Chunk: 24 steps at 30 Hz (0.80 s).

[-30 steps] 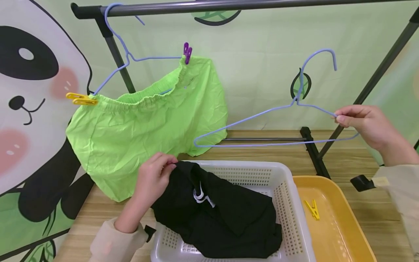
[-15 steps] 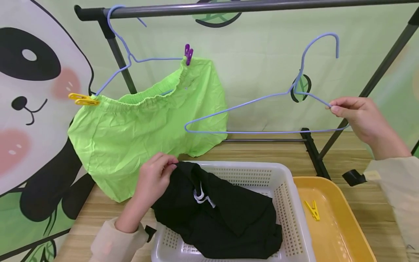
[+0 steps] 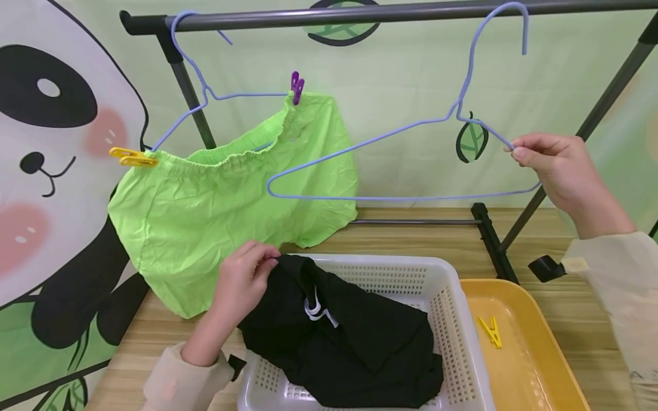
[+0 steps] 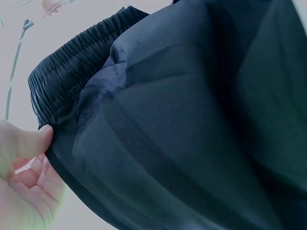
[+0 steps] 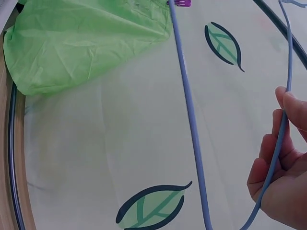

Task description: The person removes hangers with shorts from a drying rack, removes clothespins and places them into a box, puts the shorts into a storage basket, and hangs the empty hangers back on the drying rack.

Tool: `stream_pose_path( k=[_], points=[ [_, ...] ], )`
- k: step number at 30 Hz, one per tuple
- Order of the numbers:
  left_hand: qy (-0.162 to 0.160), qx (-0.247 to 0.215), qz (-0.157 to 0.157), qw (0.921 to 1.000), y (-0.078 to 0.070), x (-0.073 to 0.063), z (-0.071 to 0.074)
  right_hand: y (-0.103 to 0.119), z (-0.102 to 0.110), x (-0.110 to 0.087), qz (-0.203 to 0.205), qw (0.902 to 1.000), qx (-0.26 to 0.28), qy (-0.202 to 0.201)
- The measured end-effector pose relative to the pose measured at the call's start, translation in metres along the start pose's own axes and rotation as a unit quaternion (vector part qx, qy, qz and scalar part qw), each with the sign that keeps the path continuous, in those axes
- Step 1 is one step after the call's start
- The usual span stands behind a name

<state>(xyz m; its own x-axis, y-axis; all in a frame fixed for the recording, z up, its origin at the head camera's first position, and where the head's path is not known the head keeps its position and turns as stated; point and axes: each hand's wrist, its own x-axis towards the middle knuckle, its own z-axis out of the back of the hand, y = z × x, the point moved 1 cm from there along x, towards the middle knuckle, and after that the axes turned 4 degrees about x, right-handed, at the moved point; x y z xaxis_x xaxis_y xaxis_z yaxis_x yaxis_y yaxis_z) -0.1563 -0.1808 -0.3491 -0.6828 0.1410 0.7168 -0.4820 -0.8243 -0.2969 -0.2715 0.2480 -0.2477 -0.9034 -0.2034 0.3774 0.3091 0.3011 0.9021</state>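
Note:
Black shorts (image 3: 360, 342) with an elastic waistband and a white drawstring lie partly in a white perforated basket (image 3: 447, 265). My left hand (image 3: 244, 282) pinches the waistband at its left corner; the left wrist view shows the thumb (image 4: 41, 139) on the cloth's edge. My right hand (image 3: 562, 171) pinches the right shoulder of a blue wire hanger (image 3: 380, 137), held up above the basket. The hanger's hook is level with the black rail (image 3: 360, 14), its tip pointing down; whether they touch I cannot tell.
Green shorts (image 3: 221, 222) hang from another blue hanger (image 3: 247, 92) at the rail's left end, with a yellow clothespin (image 3: 132, 157) and a purple clothespin (image 3: 296, 88). An orange tray (image 3: 519, 365) right of the basket holds a yellow clothespin (image 3: 490, 332).
My right hand has raised the blue hanger and drawn it slightly left, bringing its hook up to the rail. The left hand and black shorts have stayed put.

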Motion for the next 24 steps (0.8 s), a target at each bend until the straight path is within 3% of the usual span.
stream_pose_path(
  k=[9, 24],
  points=[
    [-0.001, 0.000, 0.000, 1.0000, 0.001, 0.000, 0.000, 0.002, -0.013, 0.012, 0.044, 0.9964, 0.072, -0.005],
    [0.004, 0.005, 0.000, 1.0000, 0.000, 0.001, 0.001, 0.002, -0.022, 0.036, 0.029, 0.9885, 0.144, -0.035]
  ],
)
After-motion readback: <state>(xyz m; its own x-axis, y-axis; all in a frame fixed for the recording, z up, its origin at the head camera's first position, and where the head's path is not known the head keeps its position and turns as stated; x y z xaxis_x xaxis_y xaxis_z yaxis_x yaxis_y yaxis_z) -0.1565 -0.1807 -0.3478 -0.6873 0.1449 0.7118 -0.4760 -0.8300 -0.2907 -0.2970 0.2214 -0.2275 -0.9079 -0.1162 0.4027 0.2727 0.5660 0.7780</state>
